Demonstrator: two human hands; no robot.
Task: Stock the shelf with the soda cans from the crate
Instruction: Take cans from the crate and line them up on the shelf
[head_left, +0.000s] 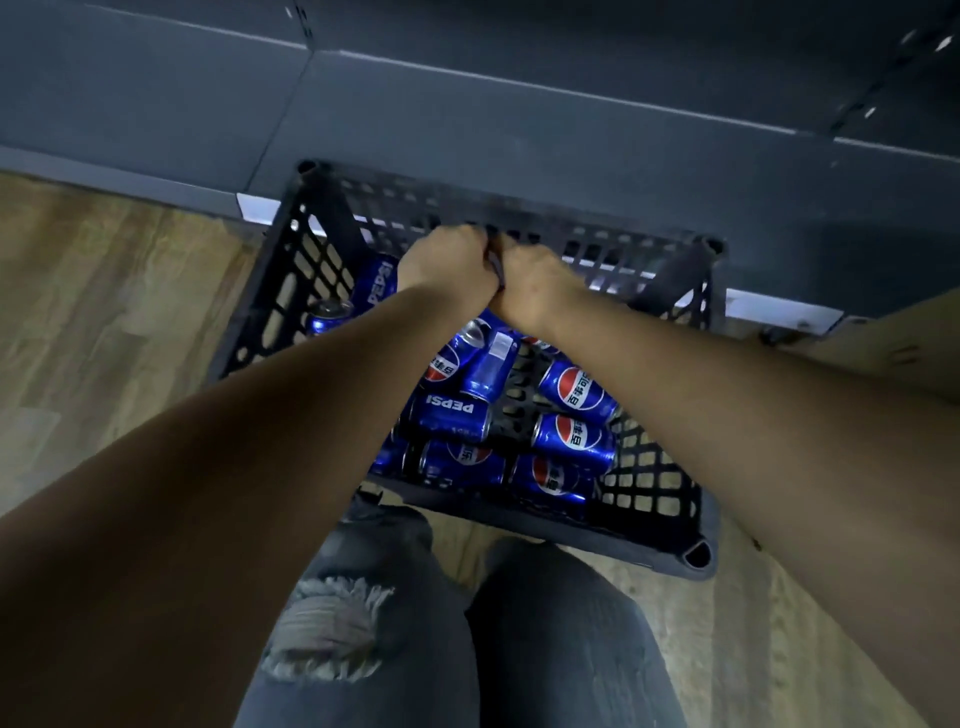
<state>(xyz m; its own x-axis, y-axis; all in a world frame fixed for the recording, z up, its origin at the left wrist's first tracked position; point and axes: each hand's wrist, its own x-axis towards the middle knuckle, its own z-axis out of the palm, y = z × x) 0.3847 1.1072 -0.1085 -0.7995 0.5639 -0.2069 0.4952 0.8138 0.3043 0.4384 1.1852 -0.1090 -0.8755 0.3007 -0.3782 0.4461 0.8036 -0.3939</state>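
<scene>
A black lattice crate (654, 499) stands on the floor against the dark grey bottom shelf (519, 135). Several blue Pepsi cans (457, 410) lie on their sides inside it, and one can (330, 314) at the left shows its top. My left hand (447, 265) and my right hand (537, 293) are side by side with fingers curled, at the crate's far wall (597, 244), which looks blurred. A dark strip shows between the two fists. They appear to grip that wall, with the fingertips hidden.
Wooden floor (104, 312) lies to the left of the crate and beneath it. My knees in torn grey jeans (467, 649) are just in front of the crate. A white strip (254, 208) edges the shelf front. A pale board (893, 353) is at the right.
</scene>
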